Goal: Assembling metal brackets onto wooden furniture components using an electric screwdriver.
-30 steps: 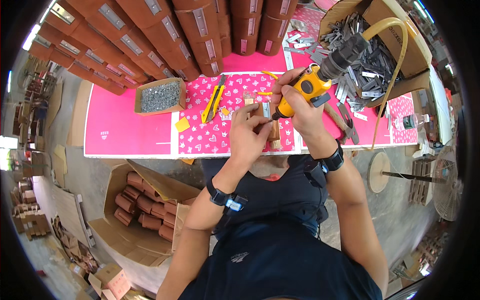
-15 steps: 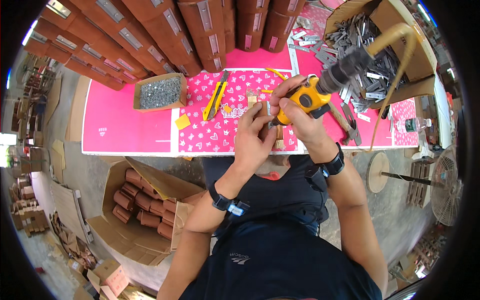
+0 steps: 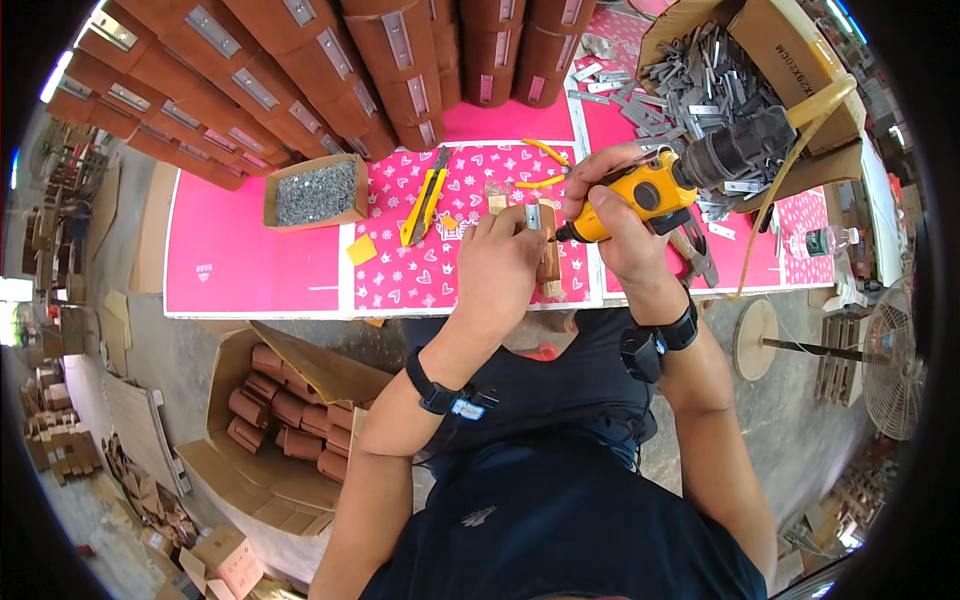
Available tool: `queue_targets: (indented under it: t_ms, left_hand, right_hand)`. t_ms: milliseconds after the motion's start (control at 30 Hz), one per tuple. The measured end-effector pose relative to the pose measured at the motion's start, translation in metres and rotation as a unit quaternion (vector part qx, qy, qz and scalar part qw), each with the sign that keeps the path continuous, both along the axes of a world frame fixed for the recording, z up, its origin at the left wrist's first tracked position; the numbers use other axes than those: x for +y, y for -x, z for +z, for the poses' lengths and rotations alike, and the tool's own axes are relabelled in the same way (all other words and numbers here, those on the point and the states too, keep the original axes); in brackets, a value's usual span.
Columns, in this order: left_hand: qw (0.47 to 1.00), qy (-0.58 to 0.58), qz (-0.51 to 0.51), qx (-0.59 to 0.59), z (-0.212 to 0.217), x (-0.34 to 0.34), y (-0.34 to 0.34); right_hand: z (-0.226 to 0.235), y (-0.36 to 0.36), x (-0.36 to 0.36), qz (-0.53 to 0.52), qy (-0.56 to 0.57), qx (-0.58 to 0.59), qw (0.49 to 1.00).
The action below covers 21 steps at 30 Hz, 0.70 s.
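Note:
My right hand (image 3: 622, 225) is wrapped round a yellow and black power screwdriver (image 3: 640, 192), its back end joined to a tan hose (image 3: 805, 118). The tool's bit points left, close to a brown piece (image 3: 549, 258) on the pink tabletop. Curled fingers of my left hand (image 3: 503, 262) grip that piece and hide much of it; whether it is wood or clay I cannot tell. A short metal strip (image 3: 533, 217) shows at its far end, beside my fingertips. A yellow utility knife (image 3: 425, 205) lies left of my left hand.
Stacked reddish-brown curved tiles (image 3: 400, 60) with metal strips stand at the back left. A small box of screws (image 3: 318, 190), a carton of metal strips (image 3: 800, 60), yellow-handled pliers (image 3: 545, 165) and a hammer (image 3: 695, 255) surround the work. An open carton (image 3: 225, 400) holds more tiles below.
My right hand has shifted slightly right with the screwdriver, and its bit has drawn back from my left fingers. More of the brown piece and the metal strip shows.

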<state>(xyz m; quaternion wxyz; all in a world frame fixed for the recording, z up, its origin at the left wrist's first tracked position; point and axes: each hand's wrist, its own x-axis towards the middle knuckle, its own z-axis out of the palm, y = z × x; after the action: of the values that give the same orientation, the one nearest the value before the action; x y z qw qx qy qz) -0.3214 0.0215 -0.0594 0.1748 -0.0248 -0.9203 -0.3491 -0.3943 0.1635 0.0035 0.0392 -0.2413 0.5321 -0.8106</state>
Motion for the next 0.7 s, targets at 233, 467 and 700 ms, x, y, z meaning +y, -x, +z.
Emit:
queue_targets:
  t_ms: [233,467,700]
  left_hand:
    - [1.0,0.013,-0.014,-0.019,-0.002,-0.002,0.0]
    - [0.996,-0.057,-0.035,-0.055,-0.003,-0.011,-0.001]
    - [0.934,-0.345,0.02,-0.089,-0.007,-0.011,-0.007]
  right_hand:
    - [-0.005,-0.002,0.009,-0.019,0.018,-0.03,0.999]
    - [-0.007,-0.001,0.013,-0.037,0.022,-0.034,0.998]
    - [0.001,-0.004,0.01,-0.028,0.04,-0.027,0.998]
